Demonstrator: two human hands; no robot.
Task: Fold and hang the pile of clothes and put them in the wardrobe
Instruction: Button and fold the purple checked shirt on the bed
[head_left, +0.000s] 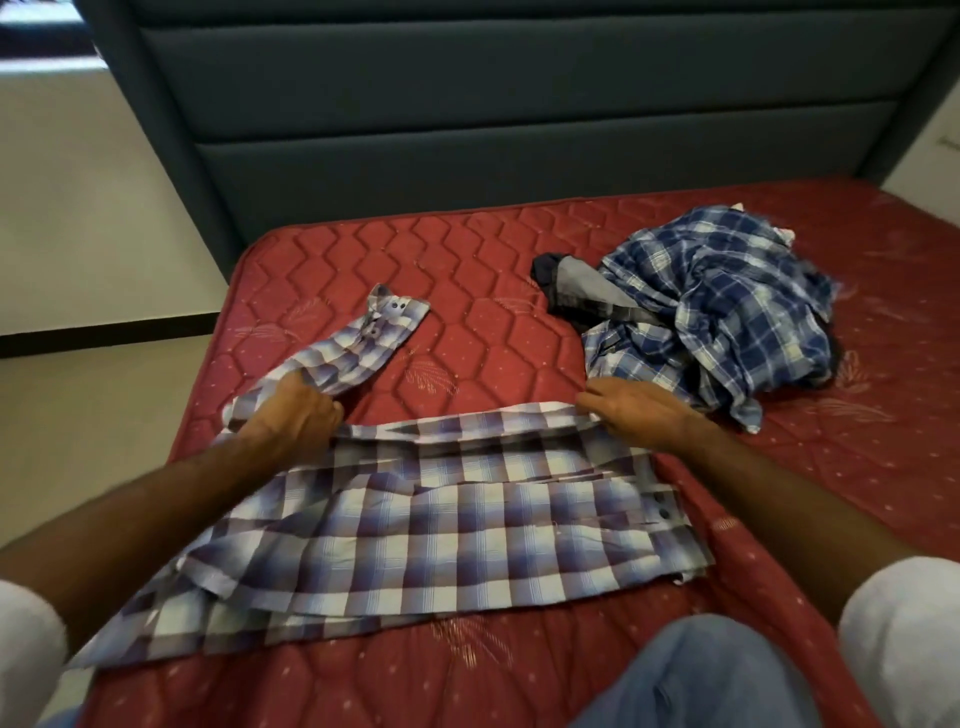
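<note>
A purple-and-white checked shirt (441, 530) lies spread flat on the red mattress (467, 270) in front of me. One sleeve (363, 338) stretches away to the upper left, cuff buttons showing. My left hand (296, 410) grips the shirt where that sleeve joins the body. My right hand (634, 410) pinches the far edge of the shirt on the right side. Behind my right hand sits a crumpled pile of clothes (727, 322): a blue checked shirt on top and a dark grey garment (576, 291) sticking out at its left.
A dark grey padded headboard (467, 104) stands along the far side of the mattress. Pale floor (93, 405) and a wall lie to the left of the bed. My knee in blue trousers (701, 675) rests at the near edge.
</note>
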